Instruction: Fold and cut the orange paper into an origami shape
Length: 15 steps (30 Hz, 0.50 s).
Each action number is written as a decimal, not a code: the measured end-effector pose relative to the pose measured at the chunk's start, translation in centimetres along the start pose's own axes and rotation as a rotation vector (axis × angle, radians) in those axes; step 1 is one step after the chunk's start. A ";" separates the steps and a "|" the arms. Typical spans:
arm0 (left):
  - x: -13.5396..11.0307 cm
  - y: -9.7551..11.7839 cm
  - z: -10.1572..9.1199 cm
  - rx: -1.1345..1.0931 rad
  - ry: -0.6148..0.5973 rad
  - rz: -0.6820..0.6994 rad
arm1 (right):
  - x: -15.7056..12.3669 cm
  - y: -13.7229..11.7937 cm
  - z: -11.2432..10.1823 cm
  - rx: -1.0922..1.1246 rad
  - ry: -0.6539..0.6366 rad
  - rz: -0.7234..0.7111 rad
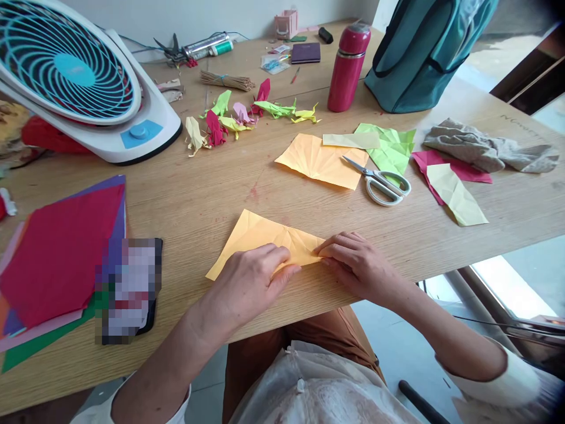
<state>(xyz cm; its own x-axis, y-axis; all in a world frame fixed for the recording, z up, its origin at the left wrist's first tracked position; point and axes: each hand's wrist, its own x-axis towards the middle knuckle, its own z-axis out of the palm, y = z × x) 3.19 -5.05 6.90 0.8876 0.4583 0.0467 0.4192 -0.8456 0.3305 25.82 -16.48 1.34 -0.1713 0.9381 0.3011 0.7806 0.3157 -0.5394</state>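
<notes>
A creased orange sheet of paper [251, 232] lies on the table near its front edge, under both hands. My left hand [258, 274] grips its near edge, the thumb below and the fingers curled over the top. At the paper's right end, my right hand [353, 262] pinches the corner between its thumb and fingers. Fold lines fan across the sheet between the hands. The palms and part of the near edge are hidden. Beyond it rests another creased orange sheet [309, 156], with white-handled scissors [384, 185] lying partly over its right side.
At the left are a fan [150, 123], stacked coloured paper [62, 253] and a phone [132, 288]. Folded paper figures [216, 126] stand farther back. A pink bottle [348, 70] and a teal bag [415, 65] are at the back right, near green paper [392, 147] and a crumpled cloth [477, 141].
</notes>
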 end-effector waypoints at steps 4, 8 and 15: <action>0.9 -0.2 -0.1 0.008 0.035 -0.053 | 0.1 0.1 -0.2 0.044 0.019 0.048; 1.5 -1.2 -0.4 -0.081 -0.029 -0.211 | -0.2 0.7 -0.5 0.042 0.077 0.146; -0.3 -2.7 -0.6 -0.259 -0.131 -0.139 | -0.3 1.2 -0.8 0.060 0.079 0.189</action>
<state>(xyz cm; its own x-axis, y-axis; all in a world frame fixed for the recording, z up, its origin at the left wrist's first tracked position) 1.66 -2.72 6.58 0.8495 0.5109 -0.1317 0.4901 -0.6719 0.5553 27.28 -16.47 1.29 0.0241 0.9679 0.2501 0.7565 0.1458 -0.6375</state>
